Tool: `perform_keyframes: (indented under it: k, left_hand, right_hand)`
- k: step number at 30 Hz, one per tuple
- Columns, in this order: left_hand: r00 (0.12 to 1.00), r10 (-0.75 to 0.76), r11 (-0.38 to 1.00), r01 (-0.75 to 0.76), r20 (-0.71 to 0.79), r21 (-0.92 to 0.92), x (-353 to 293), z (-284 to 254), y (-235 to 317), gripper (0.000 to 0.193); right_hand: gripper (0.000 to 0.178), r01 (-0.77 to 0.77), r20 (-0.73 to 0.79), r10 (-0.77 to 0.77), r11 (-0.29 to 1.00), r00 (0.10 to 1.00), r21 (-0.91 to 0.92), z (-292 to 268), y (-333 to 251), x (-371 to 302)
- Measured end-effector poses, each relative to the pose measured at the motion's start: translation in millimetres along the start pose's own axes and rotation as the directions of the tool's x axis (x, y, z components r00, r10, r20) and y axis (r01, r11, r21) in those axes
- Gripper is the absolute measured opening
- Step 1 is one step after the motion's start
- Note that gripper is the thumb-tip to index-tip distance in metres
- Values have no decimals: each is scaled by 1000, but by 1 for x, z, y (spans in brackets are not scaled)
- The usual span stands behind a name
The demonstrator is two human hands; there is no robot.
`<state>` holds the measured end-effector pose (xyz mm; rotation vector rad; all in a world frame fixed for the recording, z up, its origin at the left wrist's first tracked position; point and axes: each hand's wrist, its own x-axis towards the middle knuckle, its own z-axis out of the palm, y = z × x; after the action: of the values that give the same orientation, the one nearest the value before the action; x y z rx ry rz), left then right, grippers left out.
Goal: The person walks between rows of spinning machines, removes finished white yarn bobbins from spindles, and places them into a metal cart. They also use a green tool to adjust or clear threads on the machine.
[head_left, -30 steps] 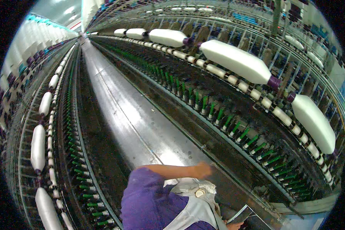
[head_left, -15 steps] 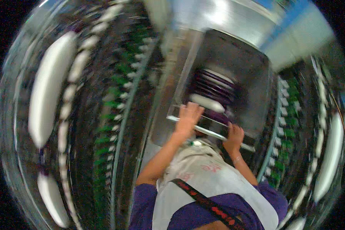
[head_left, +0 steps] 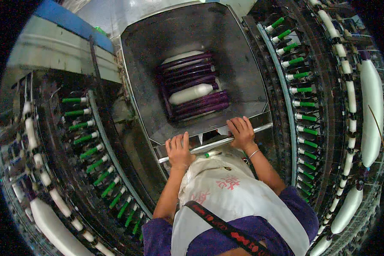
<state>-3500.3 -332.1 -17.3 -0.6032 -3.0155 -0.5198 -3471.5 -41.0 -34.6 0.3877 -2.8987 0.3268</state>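
Observation:
A deep dark-grey metal cart (head_left: 138, 51) stands right in front of me, with a silvery handle bar (head_left: 209, 145) along its near side. My left hand (head_left: 180, 150) is over the left part of this bar, its fingers reaching up to the cart's rim. Farther right, my right hand (head_left: 243, 133) bends its fingers over the same bar. Inside the cart lies a row of dark purple bobbin tubes (head_left: 187, 74). A white yarn bobbin (head_left: 191, 94) lies among them, and another wound bobbin (head_left: 181, 57) is at the far end of the row.
Machine frames line both sides, with green-tipped spindles on the left (head_left: 91, 149) and the right (head_left: 301, 89). Large white yarn bobbins hang at the outer right (head_left: 372, 115) and outer left (head_left: 55, 228). Beyond the cart on the left is a pale panel with a blue band (head_left: 77, 32).
The view has swung round and steadied, so the cart appears farther left and more upright. Both hands stay at its near edge; my right hand now reaches farther over the bar.

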Motion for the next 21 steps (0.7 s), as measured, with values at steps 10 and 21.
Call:
perform_keyframes:
  k: [10,21]
  left_hand:
    - [995,-75,997,74,-62,-21,117,8,-10,73]
    - [987,-161,986,159,-27,-51,225,14,-49,80]
  right_hand:
    - [81,131,136,-138,989,981,62,-4,71,143]
    - [45,-136,414,-120,832,902,538,46,167,421]
